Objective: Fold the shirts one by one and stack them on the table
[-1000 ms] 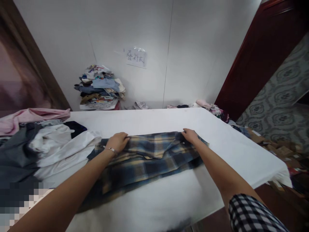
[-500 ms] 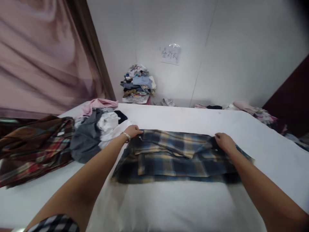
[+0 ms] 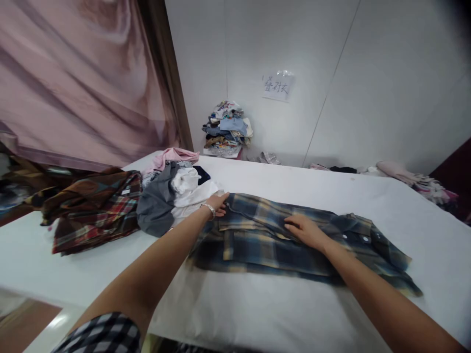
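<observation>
A blue and yellow plaid shirt (image 3: 265,245) lies folded lengthwise across the white table (image 3: 279,314), collar end to the right. My left hand (image 3: 218,203), with a bracelet on the wrist, grips the shirt's far left edge. My right hand (image 3: 306,230) lies flat, palm down, on the middle of the shirt, fingers pointing left. Both forearms reach in from the bottom of the view.
A heap of grey, white and pink clothes (image 3: 171,189) sits left of the shirt, and a red-brown plaid garment (image 3: 95,206) lies further left. A stack of folded clothes (image 3: 226,130) stands by the wall under a paper sign (image 3: 276,86). More garments (image 3: 415,179) lie at the far right.
The view has swung left. My right hand has let go of the shirt's right end and slid to its middle. My left hand stays on the left edge.
</observation>
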Demonstrator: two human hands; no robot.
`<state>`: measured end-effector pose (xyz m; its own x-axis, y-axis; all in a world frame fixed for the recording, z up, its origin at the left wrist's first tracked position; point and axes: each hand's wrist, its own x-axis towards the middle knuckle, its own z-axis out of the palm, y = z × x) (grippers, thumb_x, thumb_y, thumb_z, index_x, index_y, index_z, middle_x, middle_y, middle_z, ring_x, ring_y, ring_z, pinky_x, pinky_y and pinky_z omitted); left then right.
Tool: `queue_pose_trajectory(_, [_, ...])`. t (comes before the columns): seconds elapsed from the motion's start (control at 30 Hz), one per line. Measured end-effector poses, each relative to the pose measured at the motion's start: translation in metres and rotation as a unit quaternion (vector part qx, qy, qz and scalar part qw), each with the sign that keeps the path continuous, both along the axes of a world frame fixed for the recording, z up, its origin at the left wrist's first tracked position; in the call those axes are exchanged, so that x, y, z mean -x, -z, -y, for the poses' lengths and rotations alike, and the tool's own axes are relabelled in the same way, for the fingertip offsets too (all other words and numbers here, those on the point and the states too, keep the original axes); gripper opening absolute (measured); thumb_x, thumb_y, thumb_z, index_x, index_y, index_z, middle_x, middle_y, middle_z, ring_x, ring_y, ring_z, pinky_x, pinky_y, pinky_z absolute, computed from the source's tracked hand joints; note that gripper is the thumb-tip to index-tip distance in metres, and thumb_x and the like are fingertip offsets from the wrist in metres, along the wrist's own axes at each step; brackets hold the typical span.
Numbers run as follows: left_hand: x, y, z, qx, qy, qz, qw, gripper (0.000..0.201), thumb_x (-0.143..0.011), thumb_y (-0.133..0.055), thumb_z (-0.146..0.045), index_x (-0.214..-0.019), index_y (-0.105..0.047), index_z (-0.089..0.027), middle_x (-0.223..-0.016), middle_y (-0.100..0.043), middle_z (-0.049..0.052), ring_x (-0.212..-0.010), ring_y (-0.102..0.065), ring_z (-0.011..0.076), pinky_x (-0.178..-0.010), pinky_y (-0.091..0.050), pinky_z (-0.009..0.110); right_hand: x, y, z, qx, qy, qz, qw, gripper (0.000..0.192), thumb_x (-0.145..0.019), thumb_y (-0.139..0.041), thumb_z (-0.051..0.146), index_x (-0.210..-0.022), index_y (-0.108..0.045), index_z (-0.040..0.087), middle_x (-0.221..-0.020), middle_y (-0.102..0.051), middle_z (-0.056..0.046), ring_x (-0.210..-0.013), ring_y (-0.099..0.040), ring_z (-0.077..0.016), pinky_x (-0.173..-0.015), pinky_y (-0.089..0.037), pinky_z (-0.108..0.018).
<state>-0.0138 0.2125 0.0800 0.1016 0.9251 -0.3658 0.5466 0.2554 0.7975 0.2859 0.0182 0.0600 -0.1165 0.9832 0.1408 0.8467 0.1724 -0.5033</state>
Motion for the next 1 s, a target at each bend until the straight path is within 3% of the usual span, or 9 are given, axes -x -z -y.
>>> queue_pose_trajectory(0.17, [-0.013,0.005,0.008,-0.071,0.014,-0.063,0.995,0.023,-0.082,-0.064,-0.036,-0.091,-0.064,-0.015,-0.068,-0.069,0.006,-0.058,-0.064,0.0177,-0.059,-0.054,0.029,0.024,0.001,0.0,0.016,-0.012,0.079,0.997,0.04,-0.088,-0.06,0.039,-0.119,-0.069,0.017,-0.113,-0.068,-0.014,-0.105,-0.062,-0.0282,-0.092,-0.048,-0.04])
queue_pose_trajectory(0.27, [-0.022,-0.009,0.005,-0.166,0.015,-0.073,0.983,0.029,-0.079,-0.061,-0.023,-0.108,-0.063,-0.019,-0.084,-0.073,0.004,-0.08,-0.068,0.017,-0.074,-0.052,0.026,0.028,0.007,-0.002,0.026,0.0,0.084,0.996,0.031,-0.089,-0.056,0.028,-0.112,-0.072,0.017,-0.105,-0.068,-0.013,-0.1,-0.062,-0.0258,-0.088,-0.047,-0.036])
queue_pose_trajectory(0.4, [-0.019,-0.022,-0.003,-0.228,0.011,-0.097,0.969,0.036,-0.084,-0.052,-0.028,-0.118,-0.06,-0.022,-0.102,-0.075,0.004,-0.101,-0.067,0.0191,-0.087,-0.048,0.029,0.023,0.015,-0.001,0.005,0.008,0.011,1.0,0.029,-0.092,-0.049,0.029,-0.1,-0.074,0.019,-0.097,-0.069,-0.01,-0.091,-0.063,-0.0224,-0.082,-0.047,-0.033])
queue_pose_trajectory(0.47, [-0.013,-0.018,-0.005,-0.214,0.01,-0.124,0.969,0.032,-0.082,-0.055,-0.037,-0.106,-0.066,-0.018,-0.102,-0.075,0.01,-0.105,-0.066,0.0254,-0.088,-0.048,0.033,0.021,0.019,0.0,-0.007,0.001,-0.017,1.0,0.029,-0.091,-0.048,0.031,-0.097,-0.074,0.019,-0.093,-0.069,-0.009,-0.088,-0.063,-0.0222,-0.08,-0.047,-0.034])
queue_pose_trajectory(0.6, [-0.005,0.006,-0.001,-0.159,0.023,-0.154,0.975,0.034,-0.072,-0.066,-0.051,-0.075,-0.066,-0.017,-0.091,-0.075,0.015,-0.102,-0.068,0.0336,-0.084,-0.05,0.038,0.02,0.026,0.0,-0.033,-0.006,-0.084,0.996,0.03,-0.091,-0.046,0.033,-0.092,-0.073,0.02,-0.087,-0.068,-0.007,-0.082,-0.063,-0.0209,-0.077,-0.046,-0.033])
queue_pose_trajectory(0.73, [-0.014,0.017,0.005,-0.162,0.017,-0.125,0.979,0.02,-0.063,-0.074,-0.032,-0.068,-0.06,-0.019,-0.093,-0.074,0.013,-0.107,-0.065,0.0339,-0.088,-0.05,0.039,0.02,0.031,-0.002,-0.042,-0.005,-0.106,0.993,0.029,-0.089,-0.048,0.035,-0.083,-0.072,0.02,-0.082,-0.068,-0.006,-0.078,-0.062,-0.0202,-0.074,-0.047,-0.033])
queue_pose_trajectory(0.87, [-0.039,-0.011,-0.002,-0.19,0.007,-0.041,0.981,0.013,-0.07,-0.069,-0.023,-0.069,-0.057,-0.018,-0.087,-0.072,0.008,-0.097,-0.068,0.0272,-0.083,-0.053,0.036,0.017,0.032,-0.001,-0.068,0.033,-0.153,0.985,0.029,-0.087,-0.051,0.041,-0.079,-0.07,0.021,-0.08,-0.069,-0.006,-0.078,-0.063,-0.021,-0.074,-0.049,-0.033])
queue_pose_trajectory(1.0, [-0.055,-0.046,-0.015,-0.197,-0.005,0.059,0.979,0.011,-0.084,-0.062,-0.028,-0.091,-0.061,-0.019,-0.08,-0.07,0.001,-0.074,-0.068,0.0147,-0.068,-0.055,0.027,0.013,0.028,0.004,-0.111,0.083,-0.188,0.972,0.031,-0.087,-0.051,0.046,-0.082,-0.07,0.022,-0.082,-0.07,-0.005,-0.08,-0.064,-0.0223,-0.076,-0.05,-0.034])
